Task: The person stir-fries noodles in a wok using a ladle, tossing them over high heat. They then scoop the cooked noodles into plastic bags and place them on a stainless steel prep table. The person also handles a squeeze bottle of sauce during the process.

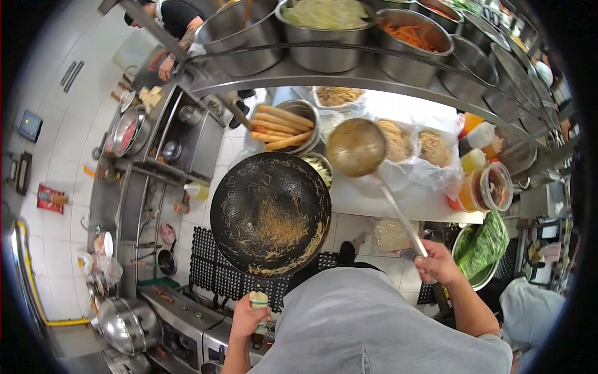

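My left hand (pixel 247 314) is closed around a cloth-wrapped handle (pixel 259 299) below a black wok (pixel 252 187). The wok hangs over the floor in front of me, tilted so that its inside shows. Fine brown noodle strands (pixel 282 224) lie in its middle, and more cling to the walls. In my right hand (pixel 437 263) is the metal handle of a long ladle (pixel 356 147). Its wide round bowl, coated with brown residue, hangs to the right of the wok, over the white worktop. Part of the handle lies hidden under my fingers.
A steel pot of long fried dough sticks (pixel 282 126) stands behind the wok. Lined trays of noodles (pixel 434 148) and sauce tubs (pixel 472 189) sit on the worktop (pixel 364 198). Overhead runs a steel shelf (pixel 327 77) with vegetable pots. Another person (pixel 175 21) works at far left.
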`<state>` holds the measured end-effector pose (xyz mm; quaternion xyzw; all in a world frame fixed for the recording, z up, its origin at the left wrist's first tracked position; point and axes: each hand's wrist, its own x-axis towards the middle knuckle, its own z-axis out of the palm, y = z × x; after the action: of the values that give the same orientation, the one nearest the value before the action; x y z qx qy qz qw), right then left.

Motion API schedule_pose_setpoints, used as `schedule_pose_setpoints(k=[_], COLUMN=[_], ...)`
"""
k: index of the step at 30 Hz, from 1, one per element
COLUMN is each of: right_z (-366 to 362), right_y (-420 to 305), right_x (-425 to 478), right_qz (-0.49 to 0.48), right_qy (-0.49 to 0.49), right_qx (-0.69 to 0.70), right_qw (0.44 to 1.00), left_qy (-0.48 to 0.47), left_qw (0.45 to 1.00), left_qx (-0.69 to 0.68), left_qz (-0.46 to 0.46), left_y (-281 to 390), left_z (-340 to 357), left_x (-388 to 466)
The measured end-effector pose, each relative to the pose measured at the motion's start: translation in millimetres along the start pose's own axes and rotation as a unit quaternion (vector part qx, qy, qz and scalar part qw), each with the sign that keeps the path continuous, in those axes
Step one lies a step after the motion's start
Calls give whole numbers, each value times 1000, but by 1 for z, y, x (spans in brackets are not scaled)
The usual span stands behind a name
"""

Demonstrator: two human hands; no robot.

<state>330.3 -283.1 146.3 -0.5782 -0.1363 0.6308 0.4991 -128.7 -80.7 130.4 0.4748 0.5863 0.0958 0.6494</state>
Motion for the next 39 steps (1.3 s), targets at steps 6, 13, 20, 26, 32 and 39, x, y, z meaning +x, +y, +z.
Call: schedule_pose_setpoints(k=[6, 13, 20, 26, 32, 39], right_z=[107, 233, 271, 210, 249, 220], right_y=[-32, -13, -130, -252, -248, -254], right_x=[113, 220, 331, 535, 581, 551], right_qz=[91, 97, -303, -446, -339, -408], right_qy=[-222, -220, 9, 361, 307, 306], right_qx=[-51, -159, -571, -599, -660, -517], right_qw=[969, 958, 763, 559, 595, 687], left_qy=[84, 94, 91, 99, 217, 183], left_qw=[996, 989, 982, 992, 976, 971], left_qx=[6, -107, -158, -75, -8, 152], left_qz=[-6, 32, 45, 35, 4, -11], left_y=[-1, -12, -17, 25, 47, 67], left_z=[2, -33, -103, -154, -189, -208], left_x=[5, 60, 105, 133, 144, 141])
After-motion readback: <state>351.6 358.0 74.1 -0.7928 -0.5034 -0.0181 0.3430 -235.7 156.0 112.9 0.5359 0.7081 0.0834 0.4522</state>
